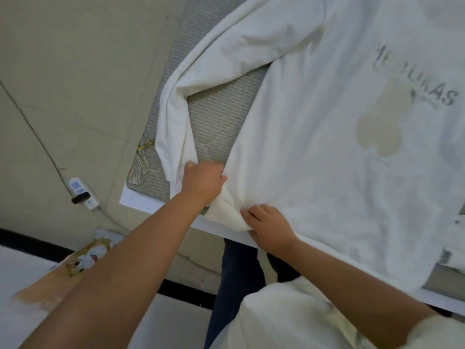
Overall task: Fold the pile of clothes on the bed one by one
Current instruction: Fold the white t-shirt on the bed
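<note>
A white long-sleeved sweatshirt (314, 137) lies spread on the bed, with faint grey lettering and a beige print showing through. Its left sleeve (176, 117) bends down along the bed's left side. My left hand (203, 182) is closed on the sweatshirt's lower corner, right where the sleeve cuff ends. My right hand (269, 227) pinches the bunched hem just to the right of it, at the bed's near edge.
The bed has a grey ribbed cover (221, 109) and a white frame edge (156, 205). A white power strip (81, 193) with a black plug and cable lies on the tiled floor at the left. A cartoon-printed item (85, 260) sits at the lower left.
</note>
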Demonstrator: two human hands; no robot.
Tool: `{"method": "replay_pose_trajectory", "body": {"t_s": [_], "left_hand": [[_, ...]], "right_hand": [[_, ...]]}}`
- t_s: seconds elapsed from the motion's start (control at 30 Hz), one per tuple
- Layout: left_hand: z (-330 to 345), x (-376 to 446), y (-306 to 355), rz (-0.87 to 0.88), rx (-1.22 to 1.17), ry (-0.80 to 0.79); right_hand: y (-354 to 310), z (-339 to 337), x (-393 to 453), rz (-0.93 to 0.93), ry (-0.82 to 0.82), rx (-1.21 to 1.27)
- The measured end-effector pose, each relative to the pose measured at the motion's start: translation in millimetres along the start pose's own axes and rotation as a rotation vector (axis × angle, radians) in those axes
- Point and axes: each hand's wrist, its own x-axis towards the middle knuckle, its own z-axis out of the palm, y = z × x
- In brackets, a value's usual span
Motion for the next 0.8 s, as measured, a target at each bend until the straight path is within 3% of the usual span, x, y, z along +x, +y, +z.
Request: {"method": "replay_pose_trajectory", "body": {"t_s": [0.13, 0.2, 0.27, 0.33, 0.4, 0.43, 0.53, 0.6, 0.8], "left_hand": [[-4, -3, -7, -0.089, 0.035, 0.018], [-6, -9, -12, -0.089, -0.003, 0.03], [-10, -18, -18, 0.026, -0.176, 0.188], [-14, -24, -25, 0.088, -0.213, 0.472], [-20, -24, -33, -0.095, -0.19, 0.687], [-23, -23, -37, -0.241, -0.215, 0.686], [-28, -16, -54, -0.559, -0.376, 0.488], [-29, -12, -64, -0.557, -0.442, 0.454], [-53, -8, -58, -0.412, -0.601, 0.744]], "right_hand": [[9, -7, 1, 0.041, -0.304, 0.071], [13, -13, 6, 0.073, -0.315, 0.159], [17, -26, 18, 0.152, -0.215, 0.269], [24, -39, 30, 0.175, -0.003, 0.277], [33, -49, 40, 0.175, 0.282, 0.171], [37, -51, 47, 0.21, 0.359, 0.08], [51, -54, 66, 0.397, 0.184, -0.096], [62, -49, 73, 0.474, 0.02, -0.12], [72, -47, 79, 0.474, -0.093, -0.111]]}}
